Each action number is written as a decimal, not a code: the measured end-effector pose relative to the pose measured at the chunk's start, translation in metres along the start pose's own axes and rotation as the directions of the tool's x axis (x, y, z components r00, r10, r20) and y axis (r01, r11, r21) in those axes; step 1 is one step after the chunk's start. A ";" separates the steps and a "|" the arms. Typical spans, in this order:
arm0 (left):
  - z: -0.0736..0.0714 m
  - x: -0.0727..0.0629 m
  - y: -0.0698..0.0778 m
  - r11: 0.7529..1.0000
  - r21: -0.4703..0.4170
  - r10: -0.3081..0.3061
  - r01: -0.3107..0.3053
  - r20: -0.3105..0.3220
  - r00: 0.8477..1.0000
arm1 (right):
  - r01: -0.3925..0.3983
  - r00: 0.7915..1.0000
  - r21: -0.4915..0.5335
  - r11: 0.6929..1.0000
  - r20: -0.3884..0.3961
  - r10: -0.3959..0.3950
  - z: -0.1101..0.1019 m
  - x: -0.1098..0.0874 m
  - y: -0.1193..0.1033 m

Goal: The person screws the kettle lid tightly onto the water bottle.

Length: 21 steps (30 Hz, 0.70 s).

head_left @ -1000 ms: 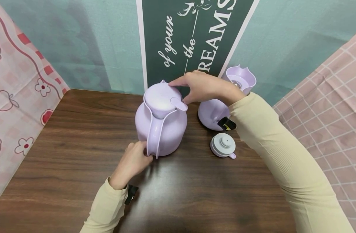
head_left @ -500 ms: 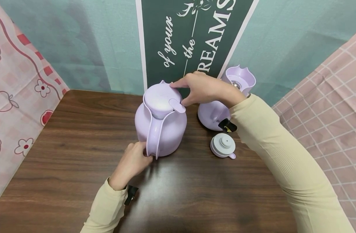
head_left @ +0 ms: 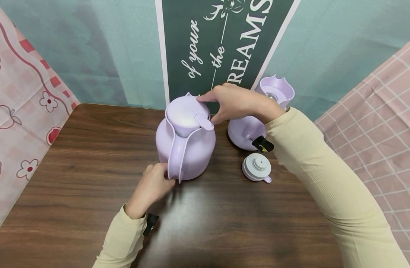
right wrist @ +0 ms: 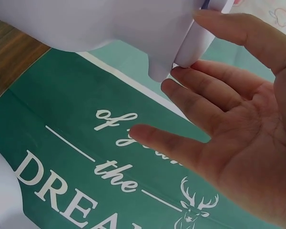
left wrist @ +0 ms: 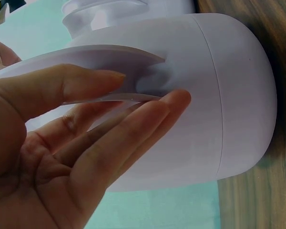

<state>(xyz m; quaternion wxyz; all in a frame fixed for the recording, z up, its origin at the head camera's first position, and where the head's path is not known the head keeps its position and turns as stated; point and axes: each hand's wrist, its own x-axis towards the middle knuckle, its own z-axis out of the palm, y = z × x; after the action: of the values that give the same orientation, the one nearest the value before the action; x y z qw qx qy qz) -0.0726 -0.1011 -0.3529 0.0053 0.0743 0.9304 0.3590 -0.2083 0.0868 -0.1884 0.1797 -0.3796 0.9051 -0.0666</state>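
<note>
Wood-grain tabletop (head_left: pixel 91 223) carries the lilac jug (head_left: pixel 199 158) upright, left hand (head_left: pixel 151 190) curled round its handle (head_left: pixel 177 158), right hand (head_left: pixel 236 102) spread wide and pinching its lid (head_left: pixel 184 111). That edge-only hold could slip sideways; the right sleeve (head_left: pixel 325 178), near the 2nd jug (head_left: pixel 243 130) and upturned stopper (head_left: pixel 256 165), could knock either.

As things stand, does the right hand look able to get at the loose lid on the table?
Probably yes: the loose lid lies on the table with nothing on top of it, though the right hand would first have to leave the jug lid.
</note>
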 end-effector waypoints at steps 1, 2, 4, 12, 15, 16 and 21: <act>0.000 0.001 0.000 1.000 -0.001 0.000 0.000 0.000 1.000 | 0.001 1.000 0.002 1.000 0.006 -0.001 0.000 0.000 0.000; 0.000 0.001 0.000 1.000 -0.001 0.000 0.000 0.000 1.000 | -0.003 1.000 0.003 1.000 0.012 0.003 -0.001 0.000 0.000; -0.001 0.002 -0.001 1.000 -0.001 0.002 -0.002 0.000 1.000 | -0.010 1.000 -0.006 1.000 0.016 0.010 -0.001 0.001 0.000; 0.000 0.003 -0.001 1.000 0.002 0.002 -0.002 0.000 1.000 | -0.019 1.000 -0.049 0.999 0.006 0.020 0.000 0.001 0.000; 0.000 0.003 0.000 1.000 0.002 -0.001 0.001 0.001 1.000 | -0.031 1.000 -0.056 0.998 0.001 0.031 0.000 0.001 -0.001; 0.000 0.003 0.000 1.000 0.002 -0.001 0.001 0.000 1.000 | -0.037 0.999 -0.062 0.997 0.000 0.037 -0.001 0.001 -0.002; 0.001 0.003 -0.001 1.000 0.008 0.001 -0.001 -0.004 1.000 | -0.087 0.996 -0.089 0.992 -0.004 0.087 0.000 0.001 -0.006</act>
<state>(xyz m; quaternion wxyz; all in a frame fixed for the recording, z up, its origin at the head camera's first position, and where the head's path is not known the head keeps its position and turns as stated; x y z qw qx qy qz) -0.0761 -0.1005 -0.3536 0.0030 0.0740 0.9318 0.3554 -0.2047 0.0821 -0.1875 0.1655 -0.3474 0.9228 -0.0184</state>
